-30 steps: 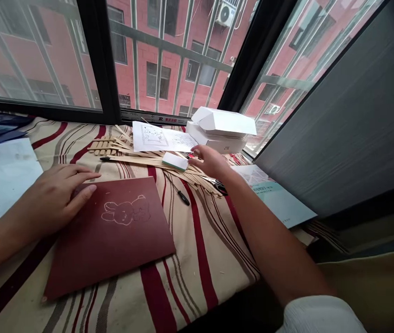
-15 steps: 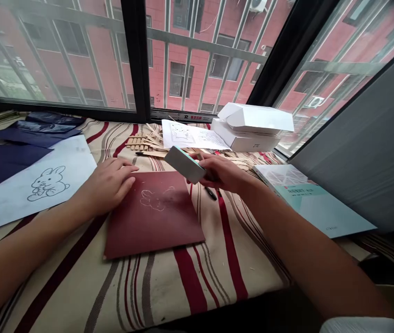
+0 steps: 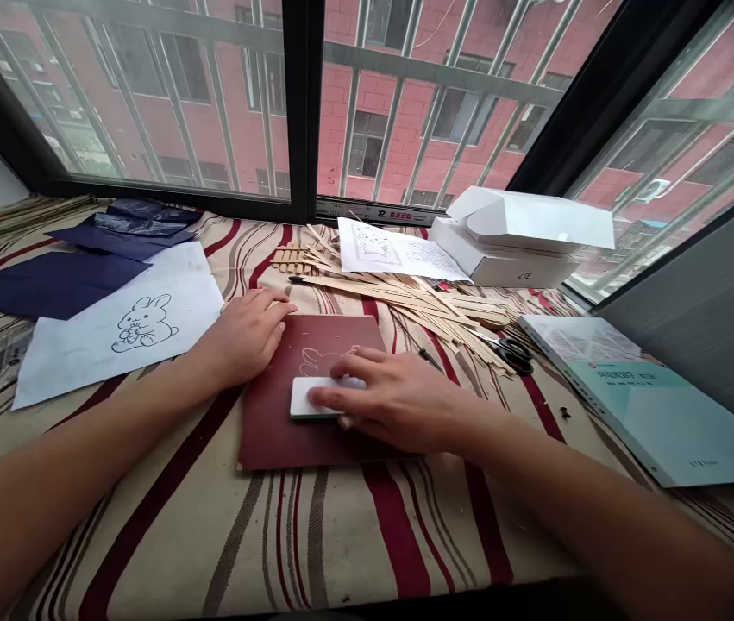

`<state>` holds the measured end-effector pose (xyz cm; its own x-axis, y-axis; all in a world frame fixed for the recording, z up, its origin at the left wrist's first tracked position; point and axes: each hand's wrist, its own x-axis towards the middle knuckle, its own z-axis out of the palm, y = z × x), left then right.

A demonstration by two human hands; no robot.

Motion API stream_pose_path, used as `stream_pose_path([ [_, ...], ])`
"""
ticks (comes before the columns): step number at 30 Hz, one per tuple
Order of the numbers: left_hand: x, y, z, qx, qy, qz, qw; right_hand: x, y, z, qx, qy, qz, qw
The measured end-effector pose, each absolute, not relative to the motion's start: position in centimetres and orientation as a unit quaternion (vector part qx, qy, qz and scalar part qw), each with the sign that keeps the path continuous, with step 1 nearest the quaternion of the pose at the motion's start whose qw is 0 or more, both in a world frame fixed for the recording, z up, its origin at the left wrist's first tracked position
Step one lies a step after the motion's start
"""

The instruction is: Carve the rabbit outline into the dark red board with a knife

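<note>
Your left hand point(image 3: 247, 336) lies palm down over the ten o'clock corner of the maroon board point(image 3: 276, 440), its fingers loosely apart, which likely keeps the board from sliding on the striped cloth point(image 3: 341, 543). Your right hand point(image 3: 398, 397), angled in from four o'clock, grips the eraser point(image 3: 304, 398) by its right end, fingers bent over the white top. That hold leaves the left end uncovered and turns the greenish side down toward the board, probably because that is the working face. The eraser is near the board's middle, just below the rabbit outline point(image 3: 313, 356); its underside is hidden, so you can't be sure from here that it presses flat. At nine o'clock, beyond your left hand, the rabbit sheet point(image 3: 95, 366) lies face up, perhaps for easy viewing. The strips point(image 3: 418, 302), scissors point(image 3: 514, 354) and book point(image 3: 625, 388) spread from twelve to three o'clock, all off the board, seemingly so they don't crowd your hands.
</note>
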<state>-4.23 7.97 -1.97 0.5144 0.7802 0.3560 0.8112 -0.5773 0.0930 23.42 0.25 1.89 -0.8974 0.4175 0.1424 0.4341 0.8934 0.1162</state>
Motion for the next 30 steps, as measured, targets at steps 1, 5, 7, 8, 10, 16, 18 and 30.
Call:
stream_pose_path([
  [1, -4.3, 8.0, -2.2, -0.869, -0.459, -0.179, 0.04, 23.4, 0.4, 1.6, -0.207, -0.973, -0.08, 0.069],
  [5, -4.1, 8.2, -2.5, -0.868, -0.476, -0.141, 0.003, 24.1, 2.8, 1.2, -0.358, -0.929, -0.08, 0.054],
  [7, -3.9, 8.2, -2.4, -0.867, -0.481, -0.127, -0.016, 24.5, 3.8, 1.4, -0.498, -0.864, -0.073, 0.021],
  [8, -3.8, 8.2, -2.3, -0.867, -0.483, -0.123, -0.02, 24.6, 3.9, 1.5, -0.524, -0.849, -0.065, 0.017],
  [10, -3.8, 8.2, -2.2, -0.865, -0.488, -0.118, -0.02, 24.3, 3.2, 1.6, -0.492, -0.866, -0.056, 0.068],
  [16, -4.0, 8.1, -2.0, -0.859, -0.497, -0.119, 0.001, 24.1, 2.5, 1.1, -0.313, -0.947, -0.027, 0.068],
  [18, -3.9, 8.0, -1.7, -0.859, -0.501, -0.104, 0.001, 24.8, 3.8, 1.1, -0.457, -0.887, -0.032, 0.049],
  [30, -2.9, 7.1, -0.4, -0.824, -0.567, -0.008, -0.003, 22.9, 2.5, 1.0, -0.483, -0.871, -0.057, 0.063],
])
